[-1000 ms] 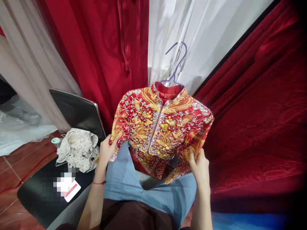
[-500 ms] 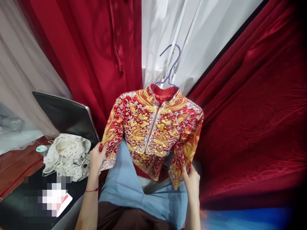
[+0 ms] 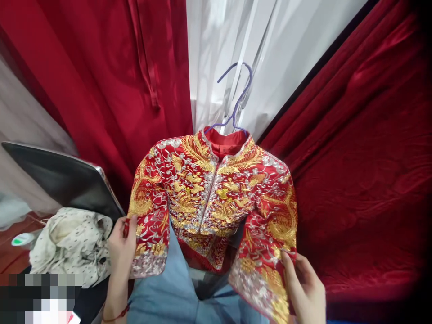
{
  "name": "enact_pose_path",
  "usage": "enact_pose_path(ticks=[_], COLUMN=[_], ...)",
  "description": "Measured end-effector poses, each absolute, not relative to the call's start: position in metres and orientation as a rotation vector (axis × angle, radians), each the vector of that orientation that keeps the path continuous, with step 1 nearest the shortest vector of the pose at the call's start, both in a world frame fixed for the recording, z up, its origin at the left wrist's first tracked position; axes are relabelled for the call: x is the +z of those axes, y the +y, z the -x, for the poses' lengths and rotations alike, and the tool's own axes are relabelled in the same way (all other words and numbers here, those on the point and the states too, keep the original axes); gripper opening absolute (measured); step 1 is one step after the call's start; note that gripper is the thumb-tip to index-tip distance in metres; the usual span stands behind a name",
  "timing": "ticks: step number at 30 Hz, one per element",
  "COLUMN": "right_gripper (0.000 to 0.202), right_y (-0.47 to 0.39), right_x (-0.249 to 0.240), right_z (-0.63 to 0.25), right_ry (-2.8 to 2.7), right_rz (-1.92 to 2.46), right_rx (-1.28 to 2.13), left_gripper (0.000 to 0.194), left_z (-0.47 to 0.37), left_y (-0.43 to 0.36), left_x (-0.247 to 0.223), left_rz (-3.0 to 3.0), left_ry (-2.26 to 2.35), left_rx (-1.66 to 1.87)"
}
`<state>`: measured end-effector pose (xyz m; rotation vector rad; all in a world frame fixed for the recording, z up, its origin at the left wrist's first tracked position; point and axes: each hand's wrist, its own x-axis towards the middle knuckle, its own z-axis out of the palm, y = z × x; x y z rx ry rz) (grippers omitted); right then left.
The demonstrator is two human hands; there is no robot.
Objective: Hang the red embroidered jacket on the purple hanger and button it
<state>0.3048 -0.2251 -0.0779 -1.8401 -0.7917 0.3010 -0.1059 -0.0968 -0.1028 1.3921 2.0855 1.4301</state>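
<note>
A red jacket point(image 3: 209, 198) with gold and silver embroidery hangs on a purple wire hanger point(image 3: 236, 101) in front of me, above my lap in light blue cloth point(image 3: 172, 297). My left hand point(image 3: 121, 245) grips the edge of the jacket's left sleeve near its cuff. My right hand point(image 3: 303, 288) holds the outer edge of the right sleeve, which spreads wide and low. The sleeves are pulled apart to either side. What the hanger's hook hangs from is hidden among the curtains.
Red curtains point(image 3: 101, 81) and a white curtain point(image 3: 270, 54) hang behind the jacket; dark red embossed fabric point(image 3: 364, 171) fills the right. At the left stands a black chair point(image 3: 57, 177) with a crumpled spotted cream cloth point(image 3: 70, 243) on it.
Both hands have slid outward and down along the sleeves, spreading them wider. The view has shifted, so the chair and the cloth sit further left and lower.
</note>
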Motion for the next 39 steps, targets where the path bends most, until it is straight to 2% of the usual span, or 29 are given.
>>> enact_pose_path(ticks=[3, 5, 7, 10, 13, 15, 18, 22, 28, 31, 34, 39], right_gripper=[0.056, 0.048, 0.035, 0.018, 0.013, 0.015, 0.029, 0.033, 0.039, 0.034, 0.027, 0.033], right_y=[-0.211, -0.199, -0.184, -0.153, -0.111, -0.082, -0.044, -0.022, -0.032, -0.030, -0.024, -0.012], right_x=[-0.083, -0.078, -0.063, -0.031, -0.005, 0.005, 0.009, 0.010, 0.018, 0.020, 0.022, 0.024], right_z=[-0.312, -0.306, -0.291, -0.260, -0.231, -0.214, -0.197, -0.181, -0.161, -0.155, -0.150, -0.144], right_ry=[-0.878, -0.967, -1.153, -1.483, -1.609, -1.557, -1.396, -1.167, -0.845, -0.772, -0.751, -0.751], right_rz=[2.002, 1.952, 1.818, 1.555, 1.408, 1.353, 1.181, 0.949, 0.808, 0.807, 0.827, 0.896], right_rx=[0.012, -0.147, -0.148, -0.011, 0.135, 0.291, 0.689, 1.001, 1.040, 1.063, 1.008, 0.881], left_gripper=[0.053, 0.056, 0.050, 0.033, 0.021, 0.017, 0.021, 0.019, 0.021, 0.021, 0.021, 0.018], left_z=[0.109, 0.102, 0.086, 0.050, 0.011, -0.009, -0.028, -0.041, -0.053, -0.057, -0.059, -0.060], left_y=[-0.084, -0.076, -0.071, -0.067, -0.062, -0.051, -0.017, 0.035, 0.059, 0.055, 0.051, 0.048], left_x=[-0.125, -0.133, -0.127, -0.098, -0.052, -0.017, 0.036, 0.082, 0.077, 0.072, 0.073, 0.072], left_rz=[-1.514, -1.601, -1.683, -1.823, -1.970, -2.113, -2.490, -2.820, -2.801, -2.736, -2.712, -2.708], left_ry=[2.106, 2.124, 2.107, 1.902, 1.551, 1.340, 1.063, 1.029, 1.169, 1.243, 1.290, 1.365], left_rx=[1.251, 1.336, 1.493, 1.716, 1.777, 1.788, 1.869, 1.670, 1.587, 1.615, 1.620, 1.595])
